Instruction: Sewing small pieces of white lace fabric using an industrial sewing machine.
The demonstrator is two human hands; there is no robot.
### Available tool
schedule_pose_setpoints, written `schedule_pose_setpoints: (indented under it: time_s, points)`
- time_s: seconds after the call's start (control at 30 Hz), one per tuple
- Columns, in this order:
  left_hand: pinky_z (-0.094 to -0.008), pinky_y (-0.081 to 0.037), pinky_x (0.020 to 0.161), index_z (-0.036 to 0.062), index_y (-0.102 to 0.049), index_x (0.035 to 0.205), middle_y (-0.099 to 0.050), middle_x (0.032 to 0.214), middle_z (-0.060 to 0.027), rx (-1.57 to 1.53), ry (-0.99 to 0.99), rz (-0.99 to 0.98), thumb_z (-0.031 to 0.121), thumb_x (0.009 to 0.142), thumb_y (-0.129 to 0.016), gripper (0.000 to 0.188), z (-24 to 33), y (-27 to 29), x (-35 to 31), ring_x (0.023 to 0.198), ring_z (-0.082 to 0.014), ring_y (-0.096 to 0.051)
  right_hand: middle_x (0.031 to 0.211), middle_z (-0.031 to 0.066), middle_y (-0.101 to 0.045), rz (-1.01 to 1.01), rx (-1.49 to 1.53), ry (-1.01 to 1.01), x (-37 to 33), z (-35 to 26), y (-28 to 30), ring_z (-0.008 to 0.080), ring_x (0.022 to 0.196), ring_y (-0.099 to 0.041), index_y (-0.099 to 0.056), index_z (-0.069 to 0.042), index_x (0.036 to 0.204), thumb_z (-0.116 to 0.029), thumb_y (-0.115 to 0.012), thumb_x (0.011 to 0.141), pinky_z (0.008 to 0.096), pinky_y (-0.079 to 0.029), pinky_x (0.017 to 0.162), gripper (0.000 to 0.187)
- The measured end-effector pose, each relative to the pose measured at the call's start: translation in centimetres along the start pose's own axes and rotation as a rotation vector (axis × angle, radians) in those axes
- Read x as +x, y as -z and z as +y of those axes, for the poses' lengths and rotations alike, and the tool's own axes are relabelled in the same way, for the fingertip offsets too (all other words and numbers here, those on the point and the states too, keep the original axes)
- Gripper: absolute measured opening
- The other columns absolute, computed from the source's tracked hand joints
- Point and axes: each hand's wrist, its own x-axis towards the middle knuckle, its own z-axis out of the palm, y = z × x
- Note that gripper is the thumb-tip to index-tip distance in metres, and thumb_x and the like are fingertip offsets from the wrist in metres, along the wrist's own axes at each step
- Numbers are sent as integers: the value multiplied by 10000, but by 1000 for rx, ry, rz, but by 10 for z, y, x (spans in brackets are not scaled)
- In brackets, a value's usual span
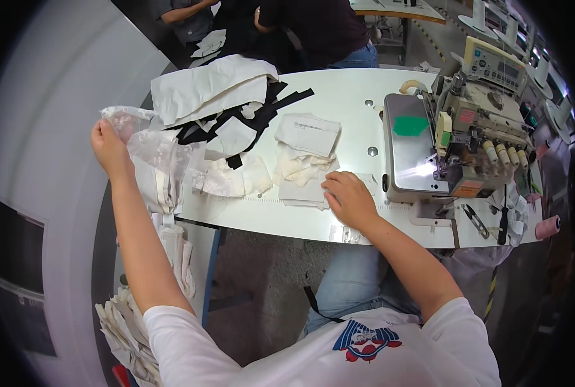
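Observation:
My left hand (111, 147), raised at the far left of the table, is closed on one end of a sheer white fabric strip (165, 152). The strip hangs to the right and drapes over other white cloth. My right hand (351, 198) rests palm down at the right edge of a stack of cut white fabric pieces (308, 137), with its fingertips touching the lowest pieces. Those fingers are loosely bent and nothing shows in their grasp. Between the two hands lies a crumpled cream cloth piece (239, 177).
An overlock sewing machine (474, 122) stands on the table's right. Thread snips (476, 221), a screwdriver (504, 222) and a pink thread cone (547, 227) lie near it. Large folded white cloth (213, 90) covers black fabric strips (271, 116) at the back left. Two people are beyond the table.

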Motion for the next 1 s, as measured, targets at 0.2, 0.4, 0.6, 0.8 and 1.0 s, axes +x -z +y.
schedule_pose_setpoints:
  time_s: [0.2,0.4,0.6,0.8,1.0]
  points:
    - [-262,-536,703,13,-520,1065,-619,978,-73,92,-226,-36,246,997,-461,249,56,-24,-17,850,-140,-638,1134,89,-595,73,114,-21,-2,-5,8,292,1094,-526,-636,-72,995,-107,-612,835,385,-437,917,165]
    - [-212,-472,558,15,-525,1039,-637,893,-57,66,-312,-233,249,1001,-469,244,118,-63,-105,736,-114,-647,1194,87,-595,105,289,-112,-19,-30,42,277,1144,-525,-637,-77,1063,-112,-592,870,375,-402,976,202]
    - [-195,-451,500,14,-512,1062,-631,857,-54,-227,-125,-621,190,1002,-474,190,156,-95,-212,640,-83,-600,1314,83,-536,44,796,-197,-24,-52,79,224,1228,-474,-570,-62,1218,-262,-497,969,353,-360,1029,328]
    - [-234,-499,719,2,-511,1089,-615,951,-60,-581,534,-797,188,1000,-475,209,135,-124,-275,821,-86,-590,1392,102,-451,-117,1763,-424,-39,-73,116,210,1277,-441,-343,3,1399,-611,-219,970,392,-330,1070,759]
    - [-272,-518,766,-3,-499,1118,-619,1001,-91,-604,828,-806,183,999,-452,226,111,-145,-320,875,-120,-615,1358,111,-473,43,1752,-421,-75,-68,132,238,1271,-453,-340,-37,1395,-431,-499,956,441,-393,1030,611]
